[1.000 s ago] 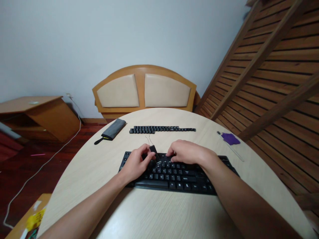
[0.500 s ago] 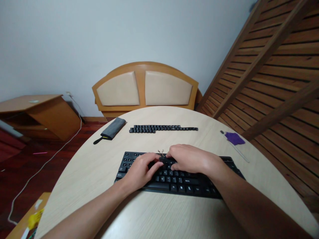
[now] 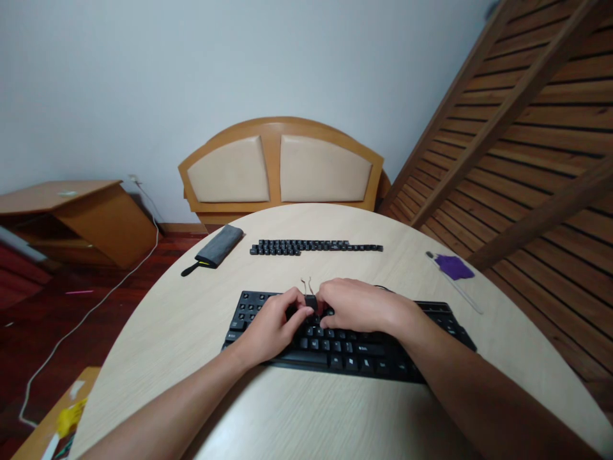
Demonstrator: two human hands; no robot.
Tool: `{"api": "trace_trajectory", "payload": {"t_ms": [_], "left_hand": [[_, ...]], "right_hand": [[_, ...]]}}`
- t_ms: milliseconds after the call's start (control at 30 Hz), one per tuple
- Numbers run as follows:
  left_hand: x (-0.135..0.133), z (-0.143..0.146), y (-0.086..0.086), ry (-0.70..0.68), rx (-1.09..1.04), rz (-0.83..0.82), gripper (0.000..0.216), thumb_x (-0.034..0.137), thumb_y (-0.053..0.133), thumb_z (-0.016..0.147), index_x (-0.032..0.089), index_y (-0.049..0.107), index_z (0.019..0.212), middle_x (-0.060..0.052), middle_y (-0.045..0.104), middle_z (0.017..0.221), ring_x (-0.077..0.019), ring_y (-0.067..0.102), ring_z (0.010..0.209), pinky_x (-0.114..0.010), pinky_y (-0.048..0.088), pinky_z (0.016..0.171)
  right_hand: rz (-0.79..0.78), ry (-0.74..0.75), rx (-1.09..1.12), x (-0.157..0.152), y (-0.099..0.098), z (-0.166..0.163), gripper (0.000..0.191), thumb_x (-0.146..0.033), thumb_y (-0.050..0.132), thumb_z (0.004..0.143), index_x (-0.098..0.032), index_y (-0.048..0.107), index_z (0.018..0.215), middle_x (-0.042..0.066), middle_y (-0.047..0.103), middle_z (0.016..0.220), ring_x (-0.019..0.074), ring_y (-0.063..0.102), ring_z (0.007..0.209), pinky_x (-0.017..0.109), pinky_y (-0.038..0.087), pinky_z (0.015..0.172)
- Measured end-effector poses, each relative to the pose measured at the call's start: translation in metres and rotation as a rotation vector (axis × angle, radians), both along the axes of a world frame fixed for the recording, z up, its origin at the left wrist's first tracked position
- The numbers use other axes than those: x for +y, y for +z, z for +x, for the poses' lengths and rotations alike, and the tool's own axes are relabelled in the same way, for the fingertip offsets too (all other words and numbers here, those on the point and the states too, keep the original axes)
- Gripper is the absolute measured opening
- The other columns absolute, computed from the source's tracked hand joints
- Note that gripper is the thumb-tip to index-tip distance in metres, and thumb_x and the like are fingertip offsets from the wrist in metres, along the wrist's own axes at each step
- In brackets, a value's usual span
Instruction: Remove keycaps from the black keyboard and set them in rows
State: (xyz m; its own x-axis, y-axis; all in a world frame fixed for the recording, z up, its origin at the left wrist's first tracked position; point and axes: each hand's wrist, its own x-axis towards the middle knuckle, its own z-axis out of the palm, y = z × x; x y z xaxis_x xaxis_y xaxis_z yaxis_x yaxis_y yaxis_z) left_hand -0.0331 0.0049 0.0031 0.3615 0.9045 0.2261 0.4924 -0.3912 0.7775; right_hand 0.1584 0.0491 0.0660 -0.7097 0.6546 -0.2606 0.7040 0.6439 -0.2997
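While both hands are working over the upper rows of the black keyboard [image 3: 345, 338], the step in hand looks like pulling a keycap with a small wire puller. The left hand [image 3: 272, 326] is pinching narrow around the keycap puller [image 3: 310, 299], a small black body with two thin wire loops sticking up, set down onto a key near the top middle of the board. The right hand [image 3: 364, 305] is lying curled with fingertips on the keys just beside the puller, holding nothing that shows, probably steadying the board. The keyboard is sitting near the front middle of the round bench [image 3: 191, 332], most caps seemingly still on. Further back a row of loose keycaps [image 3: 313, 246] is lying lined up, well apart from the board, so removal seems partly done. A grey pouch [image 3: 218, 248] is lying at the back left, a purple brush [image 3: 453, 268] at the right. Next move, as a judgement, calls for seating the wires under the cap's edges and lifting straight up, with the other hand pressing the board down.
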Motion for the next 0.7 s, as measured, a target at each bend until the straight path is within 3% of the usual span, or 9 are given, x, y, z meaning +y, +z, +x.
{"api": "trace_trajectory", "payload": {"t_ms": [367, 700], "left_hand": [[0.0006, -0.0010, -0.0019, -0.005, -0.035, -0.052, 0.019, 0.028, 0.052, 0.095, 0.019, 0.049, 0.078, 0.004, 0.053, 0.070, -0.0132, 0.048, 0.067, -0.025, 0.036, 0.064], [0.0074, -0.0041, -0.0090, 0.023, -0.159, -0.100, 0.018, 0.033, 0.053, 0.095, 0.019, 0.055, 0.083, -0.001, 0.063, 0.080, -0.0167, 0.057, 0.077, -0.028, 0.042, 0.072]], "right_hand": [[-0.040, -0.013, 0.036, 0.0043, -0.0036, -0.0011, 0.020, -0.031, 0.070, 0.075, -0.020, 0.075, 0.091, 0.007, 0.074, 0.088, 0.0240, 0.068, 0.081, 0.028, 0.042, 0.063], [-0.060, 0.015, 0.083, 0.0083, -0.0095, -0.0002, 0.023, -0.031, 0.067, 0.074, -0.022, 0.074, 0.094, 0.005, 0.075, 0.090, 0.0218, 0.067, 0.082, 0.026, 0.043, 0.066]]}}
